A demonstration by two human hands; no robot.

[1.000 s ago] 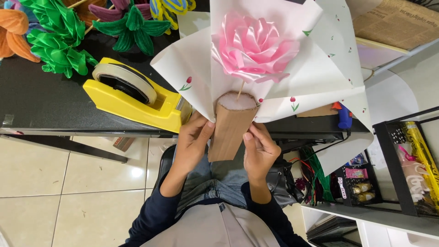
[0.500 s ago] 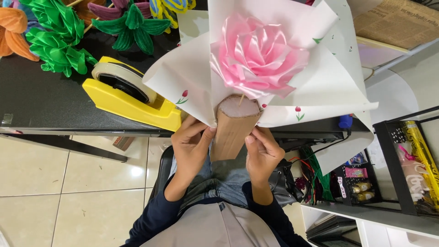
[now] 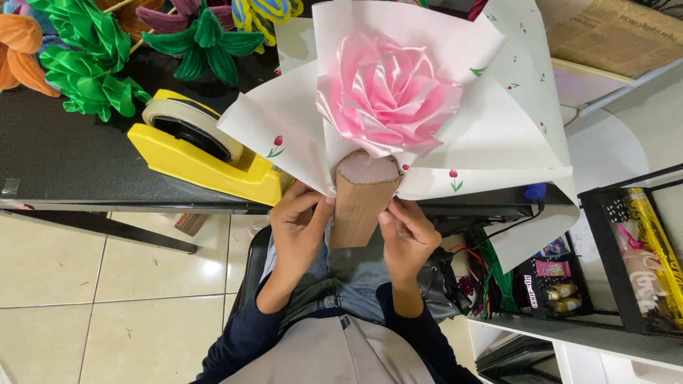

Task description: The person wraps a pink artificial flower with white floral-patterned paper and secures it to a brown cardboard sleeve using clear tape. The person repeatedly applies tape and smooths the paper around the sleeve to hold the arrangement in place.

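— Black desk [image 3: 64, 160] up top, pale tiles below. How many roses do you count?

— One pink rose [image 3: 388, 92], set in one brown cone [image 3: 359, 203], with white paper [image 3: 491, 135] fanned out around it. It's held over the person's lap, just off the desk edge.

— And the hands?

— Two. Left hand [image 3: 299, 227] grasps the cone's left side, right hand [image 3: 407, 235] pinches its right edge; both are closed on it.

— Anything else on the desk?

— One yellow tape dispenser [image 3: 203, 153], just left of the paper. Behind it, loose ribbon flowers: two bright green [image 3: 85, 64], one dark green [image 3: 210, 39], one orange [image 3: 18, 53], more cut off at the top.

— Anything in the way?

— The paper hides the desk behind it. One black rack [image 3: 626, 256] stands at the right.
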